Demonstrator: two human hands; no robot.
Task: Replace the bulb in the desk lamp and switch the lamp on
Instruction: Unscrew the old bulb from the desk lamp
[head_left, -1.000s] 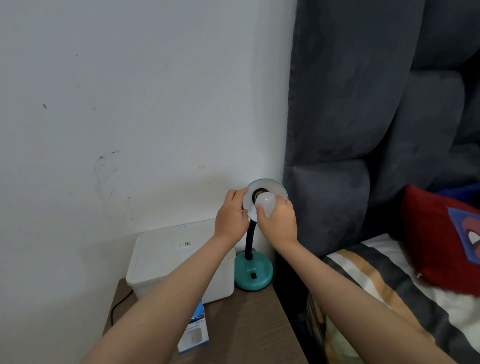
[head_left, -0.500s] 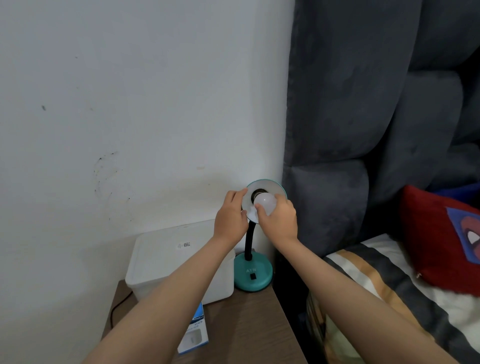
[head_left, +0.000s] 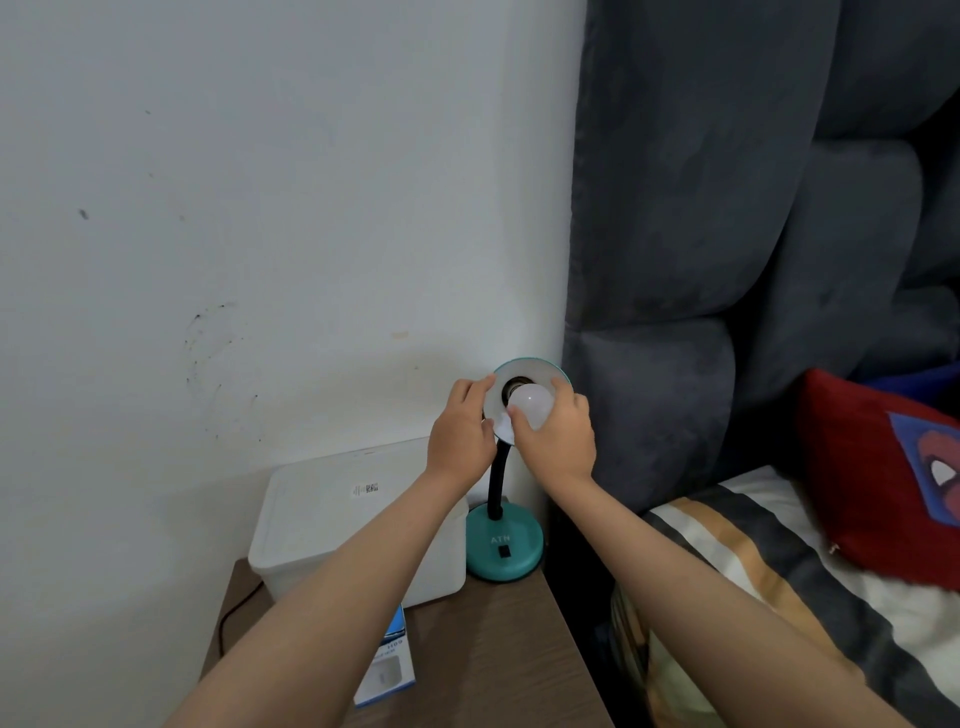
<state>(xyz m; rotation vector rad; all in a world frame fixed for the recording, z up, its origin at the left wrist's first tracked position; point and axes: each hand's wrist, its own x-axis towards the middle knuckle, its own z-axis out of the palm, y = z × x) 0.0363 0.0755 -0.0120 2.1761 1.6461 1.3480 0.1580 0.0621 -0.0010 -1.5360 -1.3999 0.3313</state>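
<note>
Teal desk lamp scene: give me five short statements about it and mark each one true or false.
1. The right hand holds the round white bulb at the teal desk lamp's shade. True.
2. The left hand rests on the white plastic storage box. False: it grips the shade's left rim.
3. The lamp's round teal base stands on the brown wooden nightstand. True.
4. The bulb is glowing brightly. False: it looks unlit.
5. The blue and white cardboard carton lies on the striped bed cover. False: it lies on the nightstand.
</note>
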